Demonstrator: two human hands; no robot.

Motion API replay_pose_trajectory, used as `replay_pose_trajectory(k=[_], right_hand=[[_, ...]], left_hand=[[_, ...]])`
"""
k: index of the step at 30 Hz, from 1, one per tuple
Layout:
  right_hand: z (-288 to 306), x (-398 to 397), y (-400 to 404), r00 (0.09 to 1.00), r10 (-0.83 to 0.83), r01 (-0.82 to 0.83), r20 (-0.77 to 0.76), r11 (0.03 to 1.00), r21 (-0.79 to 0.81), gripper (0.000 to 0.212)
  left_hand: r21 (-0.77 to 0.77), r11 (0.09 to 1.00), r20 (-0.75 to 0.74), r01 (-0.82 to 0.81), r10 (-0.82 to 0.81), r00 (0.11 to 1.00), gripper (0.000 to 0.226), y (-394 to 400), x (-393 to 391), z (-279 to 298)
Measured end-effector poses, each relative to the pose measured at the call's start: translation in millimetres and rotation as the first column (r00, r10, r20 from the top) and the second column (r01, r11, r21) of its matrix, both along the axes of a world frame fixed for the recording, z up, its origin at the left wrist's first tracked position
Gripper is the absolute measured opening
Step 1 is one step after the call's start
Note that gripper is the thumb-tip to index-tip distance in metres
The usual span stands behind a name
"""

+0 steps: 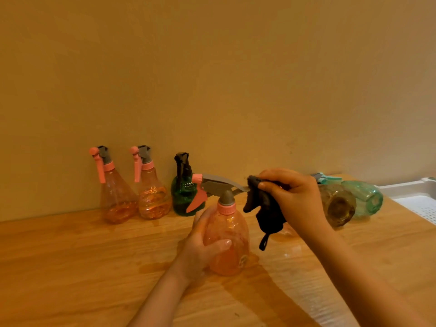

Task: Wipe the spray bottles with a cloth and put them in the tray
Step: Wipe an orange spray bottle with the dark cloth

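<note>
At the table's (70,267) centre the left hand (200,246) wrapped the upright orange bottle's (232,232) belly, probably light, smooth, slippery plastic best gripped there, while the right hand (292,197), at two o'clock, pinched the soft cloth (266,208) against its sprayer head's rear.

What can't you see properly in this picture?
Head view, the only one:
- White plastic tray: mostly cut off by the right edge.
- Brown clear bottle and teal clear bottle lying down: tops hidden behind the right hand.
- Rear tip of the orange bottle's grey spray head: covered by the dark cloth.
- Label on the orange bottle: too blurred to read.
</note>
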State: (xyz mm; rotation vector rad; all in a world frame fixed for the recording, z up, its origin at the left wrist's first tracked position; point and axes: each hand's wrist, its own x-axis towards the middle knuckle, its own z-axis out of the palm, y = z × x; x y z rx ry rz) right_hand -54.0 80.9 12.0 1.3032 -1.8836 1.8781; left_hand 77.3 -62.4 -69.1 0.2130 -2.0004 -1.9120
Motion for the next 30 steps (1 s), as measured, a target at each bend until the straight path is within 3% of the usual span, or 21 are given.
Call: replay_pose_trajectory(k=[3, 7, 9, 14, 19, 22, 24, 27, 30], right_hand=[[2.5, 3.9, -3.7, 0.999, 0.032, -0.032, -0.024, 0.999, 0.009, 0.040], [-2.0, 6.3, -0.8, 0.993, 0.033, -0.022, -0.112, 0.995, 0.094, 0.038], [-6.5, 5.8, 1.8, 0.994, 0.015, -0.005, -0.108, 0.995, 0.099, 0.037], [-12.6, 0.5, 5.9, 0.999, -0.039, 0.039, 0.007, 0.997, 0.062, 0.041], [-11.0, -1.0, 5.4, 0.999, -0.034, 0.032, 0.041, 0.998, 0.050, 0.037], [-11.9, -1.1, 4.8, 0.997, -0.035, 0.033, 0.064, 0.999, 0.034, 0.037], [-13.2, -1.2, 4.2, 0.998, -0.037, 0.035, 0.060, 0.999, 0.042, 0.038], [-14.9, -1.0, 3.8, 0.998, -0.042, 0.039, 0.049, 0.998, 0.058, 0.038], [-16.0, -1.3, 4.3, 0.997, -0.051, 0.048, 0.060, 0.997, 0.060, 0.039]], left_hand=[[-0.106, 0.990, -0.033, -0.089, 0.086, 0.996, 0.083, 0.8, 0.1, 1.0], [0.039, 0.992, -0.121, -0.122, 0.126, 0.985, 0.070, -1.0, -1.7, 1.9], [0.023, 0.985, -0.126, -0.174, 0.175, 0.976, 0.073, -0.5, -3.4, -1.2], [-0.285, 0.895, -0.057, -0.343, 0.342, 0.938, 0.099, 7.6, -7.3, -7.5], [-0.094, 0.966, -0.064, -0.239, 0.234, 0.970, 0.084, 4.1, -4.7, -6.2], [-0.197, 0.928, -0.026, -0.316, 0.317, 0.948, 0.106, 4.8, -7.9, -7.0], [-0.195, 0.924, -0.023, -0.329, 0.331, 0.943, 0.099, 3.2, -7.2, -6.2], [-0.067, 0.967, -0.016, -0.245, 0.245, 0.969, 0.080, 4.6, -5.5, -3.6], [-0.175, 0.941, 0.029, -0.291, 0.301, 0.953, 0.103, 6.5, -8.2, -4.7]])
